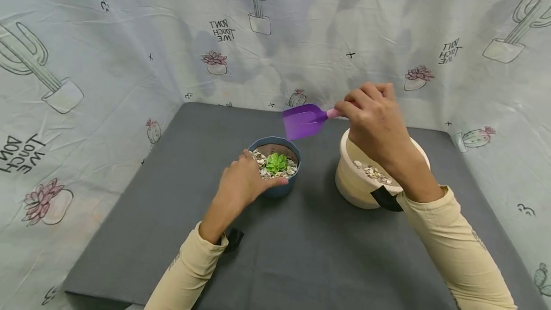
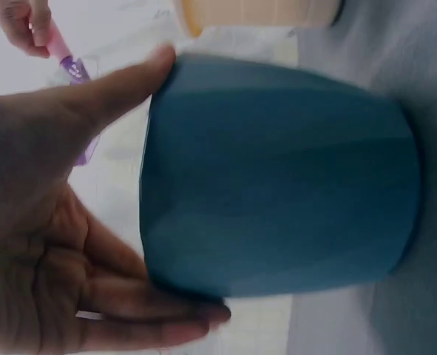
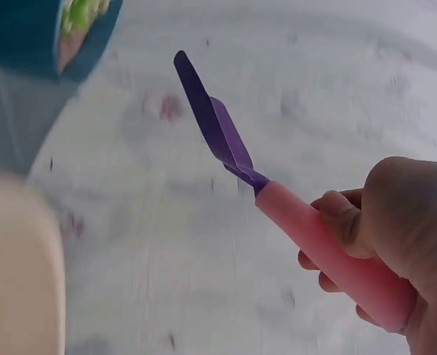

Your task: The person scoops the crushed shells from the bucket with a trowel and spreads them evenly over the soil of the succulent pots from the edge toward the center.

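Observation:
My left hand (image 1: 242,180) grips the blue flowerpot (image 2: 277,177) at its rim, thumb on one side and fingers on the other. Inside that pot a small green succulent (image 1: 276,162) stands among pale pebbles (image 1: 289,171). Up above the table, my right hand (image 1: 375,119) holds a small purple shovel (image 1: 304,121) by its pink handle (image 3: 329,248), fingers wrapped round it. The blade points left, over the far right side of the blue pot, and no pebbles show on it.
Beneath my right hand stands a larger cream pot (image 1: 354,186) with some pebbles (image 1: 374,174) at the bottom. Both pots are on a dark grey table (image 1: 181,157). A cactus-print cloth (image 1: 310,37) hangs behind and along the sides.

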Available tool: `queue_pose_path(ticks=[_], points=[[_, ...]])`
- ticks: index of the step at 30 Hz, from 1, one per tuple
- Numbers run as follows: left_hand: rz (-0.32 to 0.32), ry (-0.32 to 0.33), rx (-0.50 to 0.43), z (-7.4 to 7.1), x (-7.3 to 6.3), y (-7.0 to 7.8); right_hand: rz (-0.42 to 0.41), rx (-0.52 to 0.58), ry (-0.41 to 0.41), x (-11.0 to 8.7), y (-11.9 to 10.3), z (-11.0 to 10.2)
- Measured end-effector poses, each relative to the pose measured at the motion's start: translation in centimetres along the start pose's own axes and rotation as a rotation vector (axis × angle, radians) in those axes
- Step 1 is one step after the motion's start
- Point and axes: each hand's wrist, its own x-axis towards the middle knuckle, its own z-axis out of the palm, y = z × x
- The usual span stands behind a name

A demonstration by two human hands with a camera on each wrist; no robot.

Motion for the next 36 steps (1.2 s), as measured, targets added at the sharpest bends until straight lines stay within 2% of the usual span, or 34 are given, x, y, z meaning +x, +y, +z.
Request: queue_pose_path(ticks=[2,4,8,10,11,13,15,16,19,21,24,28,32,36], points=[[0.008,0.081,0.069,0.3,-0.4,0.8,0.04,0.0,0.0,-1.3,1.4,-1.3],[-0.003,0.102,0.099,0.3,-0.6,1.3,0.075,-0.022,-0.022,-2.7,2.8,-2.8],[-0.093,-0.028,0.085,-0.8,-0.4,2.0,0.161,-0.078,-0.072,-5.7,5.5,-5.3],[-0.12,-0.03,0.096,-1.2,0.0,2.4,0.205,-0.113,-0.125,-7.2,6.6,-6.2],[-0.114,-0.004,0.098,-1.4,0.2,2.7,0.222,-0.127,-0.151,-7.9,7.1,-6.5],[-0.049,0.062,0.087,-1.6,0.9,3.3,0.241,-0.156,-0.215,-9.2,7.8,-6.6],[0.071,0.112,0.037,-1.7,1.8,4.4,0.235,-0.188,-0.28,-10.2,8.4,-6.4],[0.142,0.111,-0.001,-1.7,2.3,5.2,0.23,-0.203,-0.312,-10.6,8.6,-6.3],[0.349,0.014,-0.147,-1.2,3.9,8.1,0.2,-0.266,-0.392,-11.5,9.1,-5.8],[0.447,-0.066,-0.209,-0.4,4.8,10.2,0.169,-0.311,-0.424,-11.9,9.3,-5.5],[0.518,-0.156,-0.266,1.0,5.7,12.1,0.101,-0.37,-0.448,-11.8,9.0,-4.3],[0.553,-0.211,-0.289,2.7,6.2,13.6,0.056,-0.441,-0.52,-11.8,8.5,-2.7],[0.565,-0.201,-0.284,3.5,6.1,14.3,0.068,-0.471,-0.608,-11.8,7.8,-1.3],[0.572,-0.165,-0.283,3.7,6.1,14.7,0.054,-0.516,-0.646,-11.9,7.3,-0.3]])
